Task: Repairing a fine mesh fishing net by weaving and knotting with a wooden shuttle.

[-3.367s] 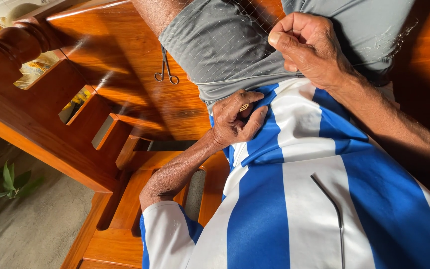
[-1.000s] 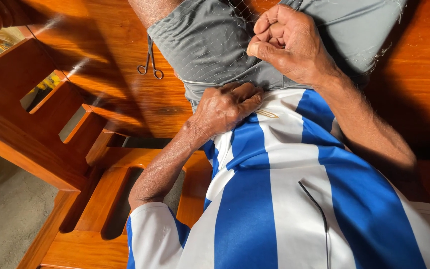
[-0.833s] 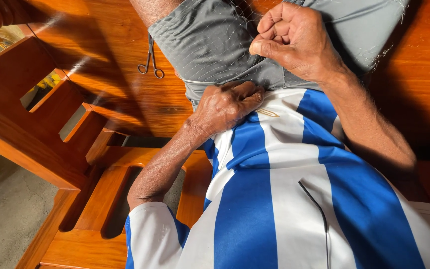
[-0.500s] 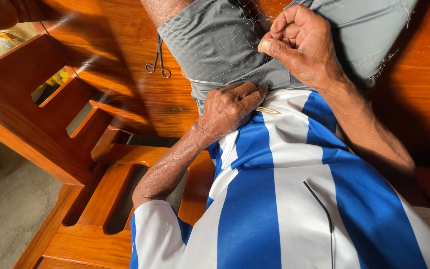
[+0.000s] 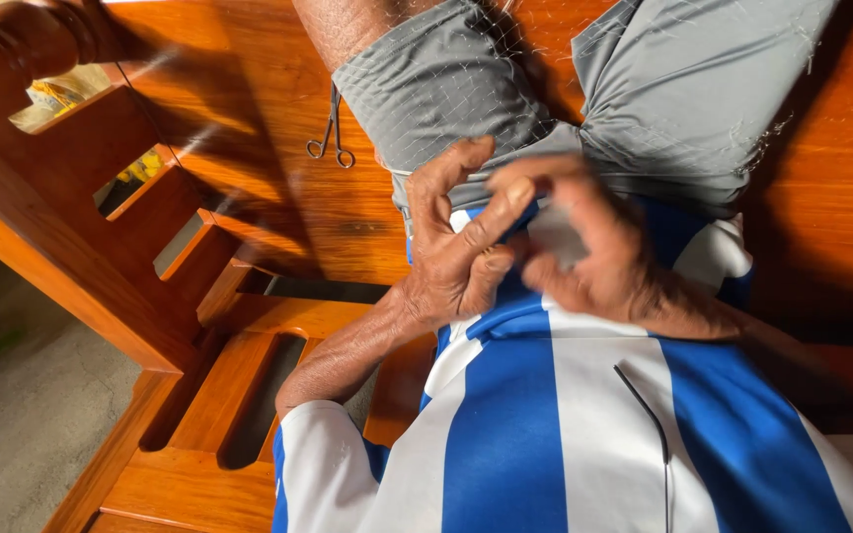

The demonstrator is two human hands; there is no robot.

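Observation:
A fine, almost clear fishing net (image 5: 466,89) lies over my grey shorts (image 5: 683,89) and runs down to my waist. My left hand (image 5: 451,262) rests at the hem of my blue and white striped shirt (image 5: 545,434), thumb and fingers pinched on the mesh. My right hand (image 5: 599,262) is blurred by motion and sits right against the left one. Its fingers curl around a small pale flat piece (image 5: 555,232), too smeared to identify.
I sit on a polished wooden bench (image 5: 278,197). Small metal scissors (image 5: 331,133) lie on the seat beside my left thigh. The slatted armrest (image 5: 101,227) stands at left, with grey floor (image 5: 22,424) and a plant beyond it.
My right hand has dropped from up over the shorts down to the waist, meeting the left hand. The left hand has kept its place, fingers now spread higher on the net.

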